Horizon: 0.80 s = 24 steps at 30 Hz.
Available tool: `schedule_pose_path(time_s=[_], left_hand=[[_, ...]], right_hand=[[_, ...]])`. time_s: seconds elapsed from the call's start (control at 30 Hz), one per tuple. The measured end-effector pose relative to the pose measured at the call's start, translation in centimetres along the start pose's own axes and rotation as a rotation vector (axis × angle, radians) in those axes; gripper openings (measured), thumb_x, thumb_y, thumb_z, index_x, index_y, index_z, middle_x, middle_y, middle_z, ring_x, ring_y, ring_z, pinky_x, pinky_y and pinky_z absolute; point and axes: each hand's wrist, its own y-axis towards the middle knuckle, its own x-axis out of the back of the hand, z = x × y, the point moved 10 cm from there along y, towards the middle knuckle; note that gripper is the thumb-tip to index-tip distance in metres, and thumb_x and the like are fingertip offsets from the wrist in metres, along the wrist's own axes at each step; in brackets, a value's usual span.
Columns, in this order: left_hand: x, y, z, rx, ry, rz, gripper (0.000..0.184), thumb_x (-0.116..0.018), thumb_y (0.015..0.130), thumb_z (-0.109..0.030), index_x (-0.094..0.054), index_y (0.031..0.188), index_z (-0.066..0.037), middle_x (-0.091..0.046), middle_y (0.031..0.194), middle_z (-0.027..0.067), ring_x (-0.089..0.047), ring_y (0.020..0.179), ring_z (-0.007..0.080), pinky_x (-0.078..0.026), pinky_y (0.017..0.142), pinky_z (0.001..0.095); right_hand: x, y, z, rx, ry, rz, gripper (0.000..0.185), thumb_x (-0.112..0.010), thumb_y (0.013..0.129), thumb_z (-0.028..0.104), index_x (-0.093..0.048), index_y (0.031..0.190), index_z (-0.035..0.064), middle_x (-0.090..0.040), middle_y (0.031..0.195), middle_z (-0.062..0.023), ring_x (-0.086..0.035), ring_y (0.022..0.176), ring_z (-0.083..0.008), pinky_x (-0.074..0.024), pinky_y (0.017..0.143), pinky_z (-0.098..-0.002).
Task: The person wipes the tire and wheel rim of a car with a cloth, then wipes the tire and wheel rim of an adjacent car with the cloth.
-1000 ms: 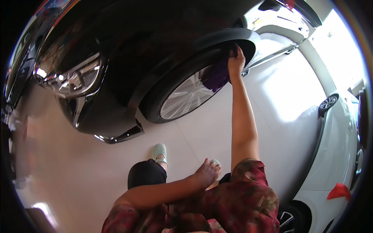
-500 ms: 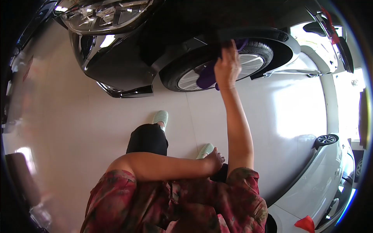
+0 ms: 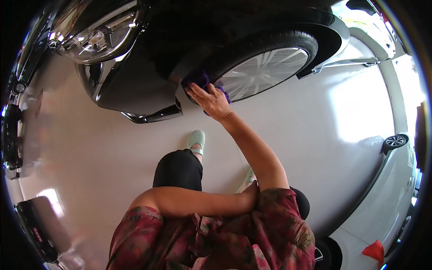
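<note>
My right hand (image 3: 211,102) holds a dark purple cloth (image 3: 203,77) against the left side of the front tyre (image 3: 302,41), by the edge of the wheel arch. Its fingers lie over the cloth, which bunches out on both sides of the hand. The silver multi-spoke wheel rim (image 3: 267,72) is just to the right. My left forearm crosses my lap, and my left hand (image 3: 250,194) rests near my right knee beside the right upper arm. Its fingers are mostly hidden.
The black car's bumper (image 3: 130,92) and headlight (image 3: 96,38) stand ahead on the left. Pale glossy floor tiles (image 3: 112,148) lie below. A white car (image 3: 382,193) with a red cloth-like piece (image 3: 374,253) is at right. A dark flat object (image 3: 38,234) is at lower left.
My right hand has moved left and down with the purple cloth, from across the rim to the tyre's left side. The left hand has shifted slightly toward the right arm.
</note>
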Motion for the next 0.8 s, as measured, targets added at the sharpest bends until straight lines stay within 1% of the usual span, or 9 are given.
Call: schedule_pose_path(time_s=[0.1, 0.17, 0.27, 0.37, 0.4, 0.57, 0.6, 0.7, 0.8], left_hand=[[0.4, -0.9, 1.0, 0.14, -0.087, -0.046, 0.045, -0.03, 0.104, -0.034, -0.038, 0.143, -0.013, -0.042, 0.146, 0.0099, -0.037, 0.136, 0.0232, -0.028, 0.116, 0.0381], [0.8, -2.1, 0.0, 0.09, 0.249, -0.124, 0.046, -0.029, 0.104, -0.034, -0.036, 0.145, -0.015, -0.04, 0.148, 0.0102, -0.036, 0.137, 0.0236, -0.028, 0.116, 0.0392], [0.1, -3.4, -0.4, 0.097, 0.217, -0.179, 0.047, -0.03, 0.103, -0.035, -0.036, 0.145, -0.016, -0.04, 0.148, 0.0106, -0.036, 0.137, 0.0239, -0.03, 0.114, 0.0403], [0.8, -2.9, 0.3, 0.106, 0.263, -0.169, 0.046, -0.031, 0.102, -0.035, -0.038, 0.144, -0.016, -0.042, 0.147, 0.0104, -0.037, 0.136, 0.0244, -0.031, 0.113, 0.041], [1.0, -2.6, 0.6, 0.111, 0.274, -0.162, 0.046, -0.032, 0.102, -0.035, -0.038, 0.144, -0.016, -0.042, 0.146, 0.0104, -0.038, 0.135, 0.0246, -0.031, 0.113, 0.0412], [1.9, -1.9, 1.2, 0.104, 0.293, -0.162, 0.046, -0.034, 0.1, -0.035, -0.041, 0.142, -0.016, -0.045, 0.144, 0.0101, -0.04, 0.132, 0.0254, -0.032, 0.111, 0.0424], [2.0, -1.9, 1.2, 0.102, 0.291, -0.162, 0.046, -0.034, 0.1, -0.035, -0.041, 0.142, -0.016, -0.045, 0.144, 0.0101, -0.04, 0.132, 0.0256, -0.032, 0.111, 0.0427], [2.8, -1.6, 0.8, 0.086, 0.283, -0.18, 0.046, -0.036, 0.099, -0.034, -0.043, 0.141, -0.017, -0.047, 0.142, 0.0099, -0.042, 0.13, 0.0261, -0.033, 0.11, 0.0434], [3.7, -1.3, 0.7, 0.08, 0.275, -0.201, 0.046, -0.037, 0.098, -0.034, -0.045, 0.14, -0.017, -0.048, 0.141, 0.0098, -0.043, 0.129, 0.0266, -0.033, 0.109, 0.0441]], right_hand=[[-4.9, -2.6, 2.1, 0.058, 0.03, 0.246, 0.055, -0.059, 0.083, 0.007, -0.052, 0.136, 0.018, -0.047, 0.141, 0.0059, -0.055, 0.091, -0.0236, -0.0539, 0.063, -0.0281], [-7.9, -5.1, 3.0, 0.067, 0.036, 0.433, 0.05, -0.058, 0.084, 0.009, -0.055, 0.133, 0.0178, -0.051, 0.137, 0.0058, -0.056, 0.095, -0.024, -0.0546, 0.067, -0.0297], [-11.5, -8.3, 2.6, -0.083, 0.241, 0.531, 0.045, -0.058, 0.083, 0.009, -0.061, 0.127, 0.0177, -0.053, 0.136, 0.0048, -0.057, 0.1, -0.0238, -0.0546, 0.072, -0.0315], [-7.5, -7.8, 0.4, -0.194, 0.35, 0.341, 0.04, -0.058, 0.082, 0.009, -0.066, 0.119, 0.0171, -0.056, 0.134, 0.0029, -0.057, 0.105, -0.0229, -0.0539, 0.076, -0.0324], [-4.2, -6.1, -0.6, -0.288, 0.393, 0.225, 0.042, -0.06, 0.075, 0.001, -0.07, 0.114, 0.0169, -0.06, 0.129, 0.0003, -0.06, 0.102, -0.0235, -0.054, 0.079, -0.0317], [10.3, -0.5, -6.2, -0.475, 0.312, -0.48, 0.052, -0.06, 0.064, -0.01, -0.072, 0.108, 0.0148, -0.064, 0.118, -0.0055, -0.065, 0.094, -0.0275, -0.0533, 0.081, -0.0346], [11.5, 0.0, -7.3, -0.496, 0.297, -0.545, 0.058, -0.062, 0.063, -0.014, -0.069, 0.114, 0.0123, -0.062, 0.121, -0.0092, -0.065, 0.101, -0.0278, -0.0562, 0.081, -0.034], [10.2, 1.0, -8.3, -0.59, 0.19, -0.456, 0.058, -0.061, 0.063, -0.008, -0.066, 0.115, 0.0169, -0.055, 0.121, -0.0075, -0.062, 0.1, -0.0259, -0.0527, 0.068, -0.0334], [6.2, -0.5, -6.4, -0.435, 0.138, -0.448, 0.042, -0.069, 0.069, 0.001, -0.068, 0.104, 0.023, -0.054, 0.108, -0.0056, -0.062, 0.088, -0.0235, -0.0511, 0.058, -0.0329]])
